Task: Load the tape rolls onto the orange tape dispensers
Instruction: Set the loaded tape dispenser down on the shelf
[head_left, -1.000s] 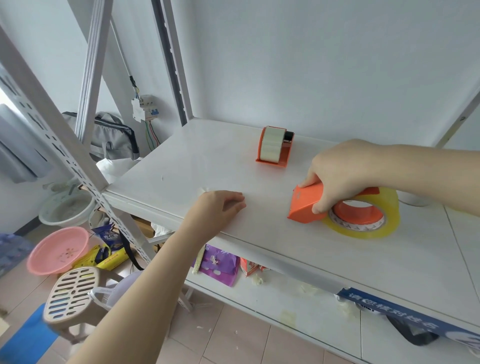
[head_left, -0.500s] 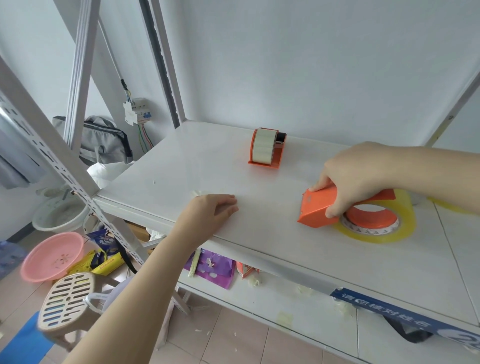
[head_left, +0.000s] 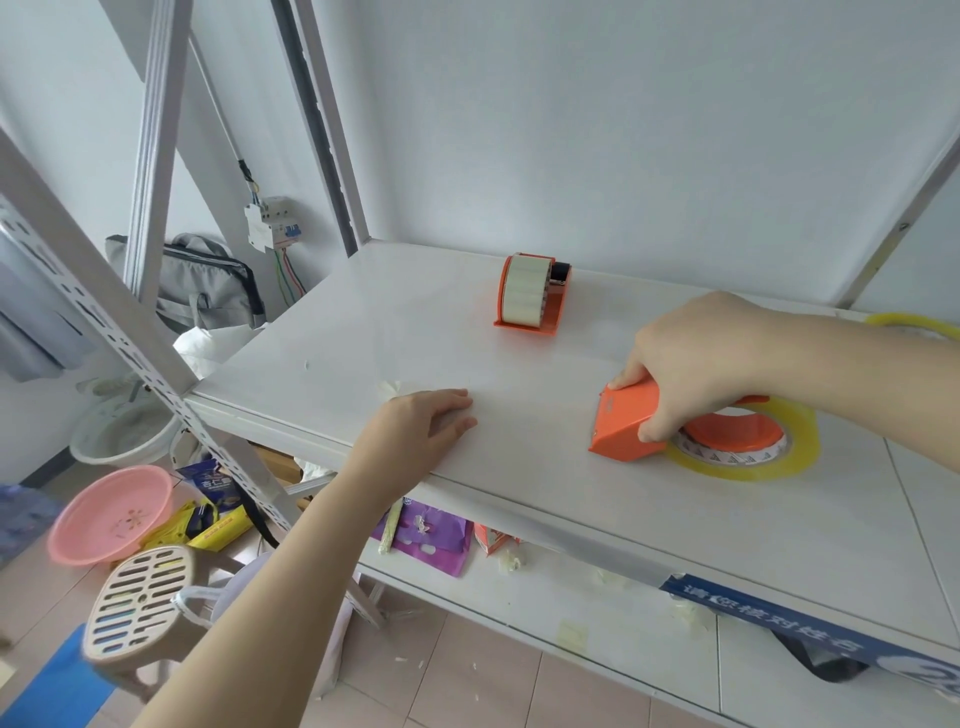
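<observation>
My right hand (head_left: 696, 358) grips an orange tape dispenser (head_left: 626, 426) that lies flat on the white shelf (head_left: 363, 338). A yellowish clear tape roll (head_left: 748, 470) sits around the dispenser's orange hub. My left hand (head_left: 421, 426) rests palm down near the shelf's front edge, fingers loosely curled, holding nothing. A second orange dispenser (head_left: 532, 296) with a pale tape roll on it stands upright toward the back of the shelf. Another yellow tape roll (head_left: 914, 325) peeks out behind my right forearm at the far right.
Slanted metal shelf posts (head_left: 104, 312) rise at the left. Below lie a pink bowl (head_left: 111, 514), a slotted plastic stool (head_left: 137, 603), snack packets and a purple bag (head_left: 431, 535) on the lower shelf. A blue label (head_left: 769, 618) runs along the shelf's front edge.
My right hand with the dispenser and roll has shifted slightly rightward on the shelf. My left hand has stayed near the front edge. The view has tilted a little.
</observation>
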